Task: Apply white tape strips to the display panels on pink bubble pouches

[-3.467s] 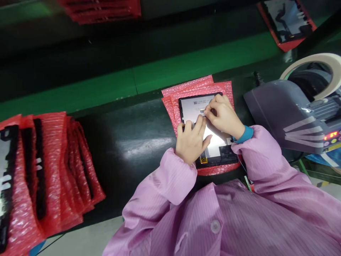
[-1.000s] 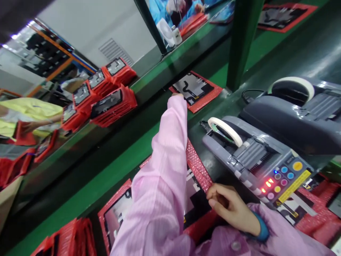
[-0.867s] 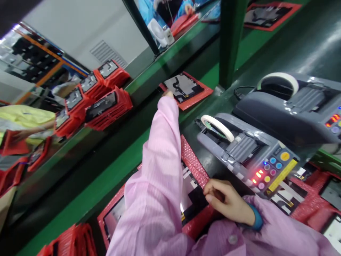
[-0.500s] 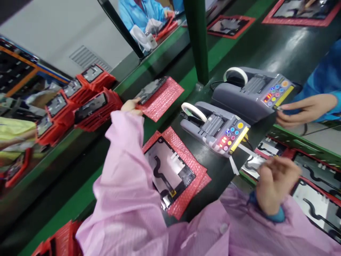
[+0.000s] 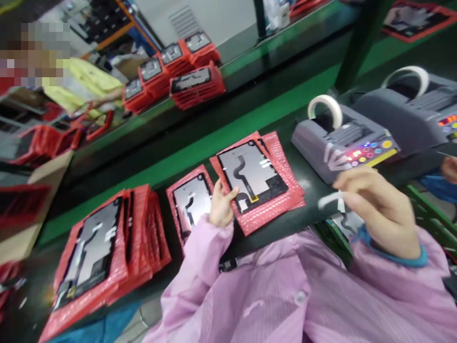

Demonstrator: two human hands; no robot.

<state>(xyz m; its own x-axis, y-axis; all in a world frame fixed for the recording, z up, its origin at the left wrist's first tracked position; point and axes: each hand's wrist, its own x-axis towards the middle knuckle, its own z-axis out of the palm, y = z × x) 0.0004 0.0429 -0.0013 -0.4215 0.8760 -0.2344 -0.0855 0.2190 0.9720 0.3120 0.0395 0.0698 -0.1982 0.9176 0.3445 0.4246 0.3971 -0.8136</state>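
Observation:
My left hand [image 5: 222, 204] is at the lower left edge of a tablet screen panel [image 5: 246, 174] with a black ribbon cable, its thumb resting on the panel and its other fingers at the side. Red bubble wrap [image 5: 276, 205] lies beneath that panel. Just left of the hand is another screen panel [image 5: 185, 200] on red wrap, partly covered by my sleeve. My right hand [image 5: 380, 212] pinches a short white strip of tape [image 5: 330, 199]. Beyond it stands a grey tape dispenser [image 5: 317, 147], with several white strips stuck on its side.
A leaning stack of wrapped panels [image 5: 143, 238] sits on the left of the dark bench. A second dispenser [image 5: 396, 114] is at right, beside another person's hand [image 5: 450, 169]. More red-wrapped panels [image 5: 196, 85] stand on the far line, near a person in a yellow sleeve [image 5: 89, 85].
The view has swung left. My left hand has come back from the far side of the bench to the near panel. A white tape strip now shows in my right hand, closer to the dispenser.

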